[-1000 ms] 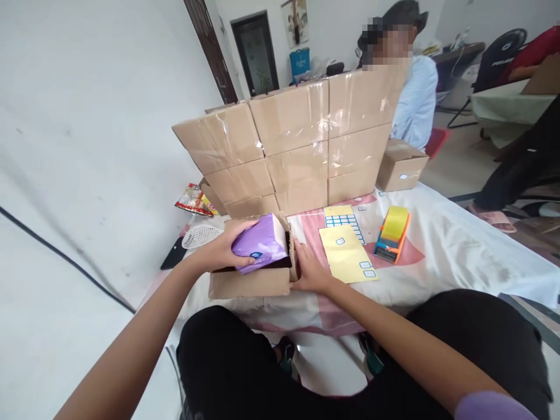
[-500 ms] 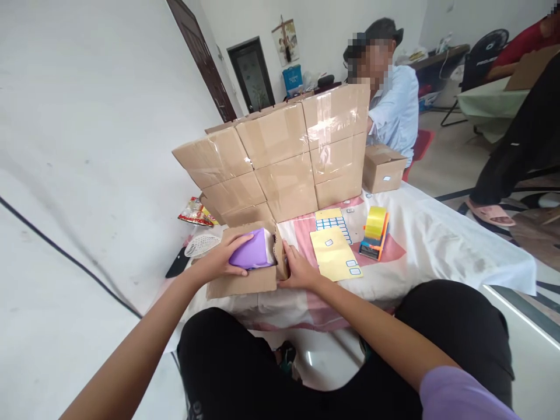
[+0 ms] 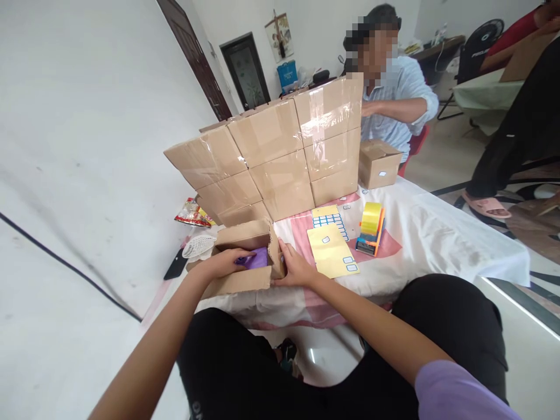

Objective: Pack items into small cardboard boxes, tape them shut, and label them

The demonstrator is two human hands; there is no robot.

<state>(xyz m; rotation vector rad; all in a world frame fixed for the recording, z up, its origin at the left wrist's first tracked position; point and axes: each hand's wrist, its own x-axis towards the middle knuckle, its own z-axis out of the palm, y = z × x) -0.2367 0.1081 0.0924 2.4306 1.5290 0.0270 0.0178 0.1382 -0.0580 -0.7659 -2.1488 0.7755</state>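
An open cardboard box (image 3: pixel 238 286) lies at the table's near edge with its flaps up. Inside it, low between the walls, is a smooth purple package (image 3: pixel 258 258). My left hand (image 3: pixel 225 262) reaches into the box, its bent fingers on the package's left end; the fingertips are partly hidden. At the box's right end, my right hand (image 3: pixel 297 267) grips the cardboard, with the thumb along the end flap and the fingers low on the side.
Taped cardboard boxes (image 3: pixel 282 181) form a wall behind the open one. Yellow label sheets (image 3: pixel 332 251) and a tape dispenser (image 3: pixel 371 227) lie to the right. A single box (image 3: pixel 380 163) stands near a seated person (image 3: pixel 394 87). A white mesh item (image 3: pixel 199 247) and a black phone-like slab (image 3: pixel 175 265) lie left.
The purple package has gone down deeper into the box, and my left hand has followed it in. My right hand keeps its hold on the box end. The seated person's arm has come up.
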